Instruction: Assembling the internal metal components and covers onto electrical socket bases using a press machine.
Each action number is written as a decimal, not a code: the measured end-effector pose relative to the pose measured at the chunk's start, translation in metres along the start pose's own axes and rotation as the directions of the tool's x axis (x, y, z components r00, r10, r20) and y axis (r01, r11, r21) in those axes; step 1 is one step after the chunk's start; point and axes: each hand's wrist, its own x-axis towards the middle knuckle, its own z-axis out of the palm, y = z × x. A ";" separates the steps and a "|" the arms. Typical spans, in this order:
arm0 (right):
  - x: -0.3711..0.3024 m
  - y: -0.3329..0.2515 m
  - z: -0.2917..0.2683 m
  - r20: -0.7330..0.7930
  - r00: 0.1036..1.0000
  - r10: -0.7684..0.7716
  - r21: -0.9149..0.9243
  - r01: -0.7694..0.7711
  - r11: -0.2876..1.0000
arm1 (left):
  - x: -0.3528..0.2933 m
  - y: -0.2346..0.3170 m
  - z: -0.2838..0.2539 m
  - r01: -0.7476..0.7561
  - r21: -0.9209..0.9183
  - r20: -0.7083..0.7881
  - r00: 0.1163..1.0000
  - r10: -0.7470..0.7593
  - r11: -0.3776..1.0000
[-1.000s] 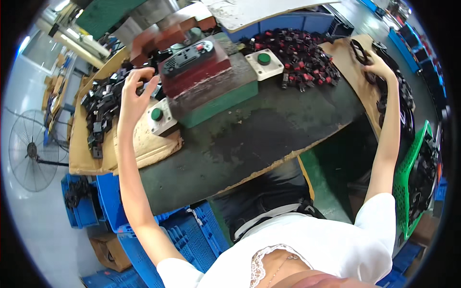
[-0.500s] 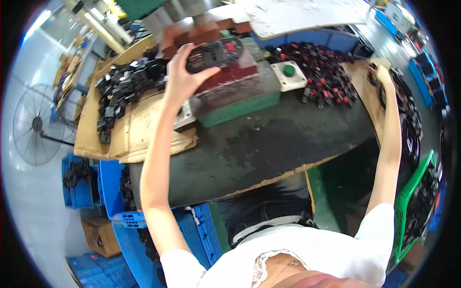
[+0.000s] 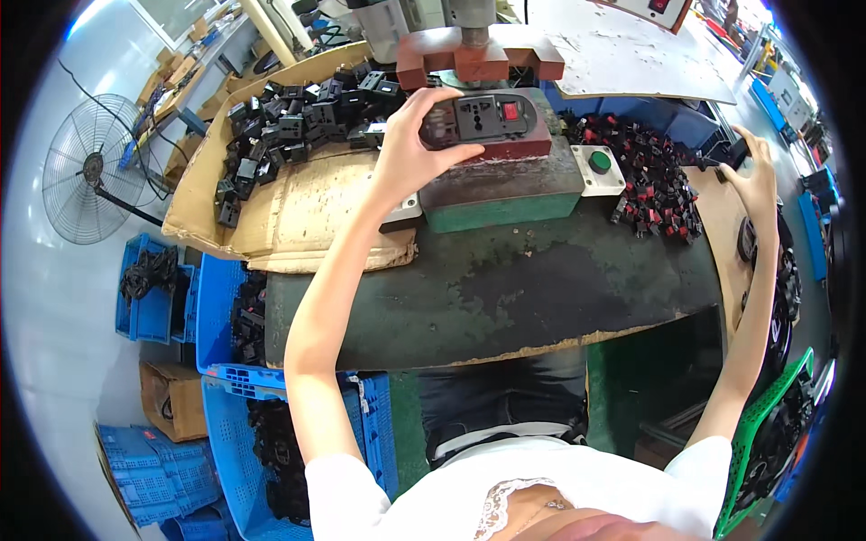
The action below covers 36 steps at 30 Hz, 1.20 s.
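Note:
My left hand grips the left end of a black socket panel with a red switch, which lies on the dark red fixture block under the press head. My right hand reaches far right and pinches a small black part at the edge of a cardboard sheet. A heap of black-and-red parts lies between the fixture and that hand.
A green base carries the fixture, with a green push button to its right. A cardboard tray of black parts sits at left. Blue crates stand below the dark bench; a fan far left; a green basket right.
My left hand has moved from the left tray to the fixture and set the black socket panel on it. My right hand stays far right at the cardboard.

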 end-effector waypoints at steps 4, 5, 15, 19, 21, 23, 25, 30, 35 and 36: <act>0.009 -0.138 -0.008 -0.144 0.983 -0.116 0.188 0.142 0.972 | -0.015 0.003 -0.020 0.261 -0.071 0.063 0.964 -0.257 0.963; 0.007 -0.168 -0.013 -0.139 0.985 -0.102 0.246 0.134 0.960 | -0.019 0.005 -0.026 0.268 -0.063 0.049 0.963 -0.265 0.961; 0.027 -0.261 0.066 -0.241 0.785 -0.570 0.530 0.599 0.600 | -0.096 0.063 -0.140 0.342 0.233 -0.129 0.939 -0.320 0.910; 0.054 -0.272 0.086 -0.101 0.742 -0.663 0.577 0.586 0.569 | -0.148 0.084 -0.187 0.407 0.392 -0.266 0.909 -0.322 0.825; 0.064 -0.272 0.092 -0.042 0.714 -0.699 0.558 0.597 0.576 | -0.175 0.090 -0.205 0.484 0.394 -0.357 0.864 -0.355 0.781; 0.071 -0.267 0.094 -0.035 0.676 -0.736 0.657 0.571 0.492 | -0.194 0.092 -0.216 0.545 0.401 -0.430 0.822 -0.374 0.736; 0.076 -0.265 0.095 0.032 0.659 -0.752 0.670 0.544 0.505 | -0.211 0.089 -0.224 0.595 0.462 -0.480 0.792 -0.378 0.658; 0.079 -0.266 0.086 0.164 0.660 -0.733 0.693 0.452 0.562 | -0.252 0.062 -0.244 0.660 0.678 -0.579 0.750 -0.319 0.322; 0.069 -0.248 0.078 0.080 0.707 -0.702 0.554 0.554 0.621 | -0.239 0.045 -0.236 0.705 0.577 -0.671 0.697 -0.253 0.412; 0.066 -0.239 0.073 0.091 0.711 -0.697 0.545 0.550 0.633 | -0.224 0.042 -0.230 0.641 0.608 -0.641 0.745 -0.186 0.469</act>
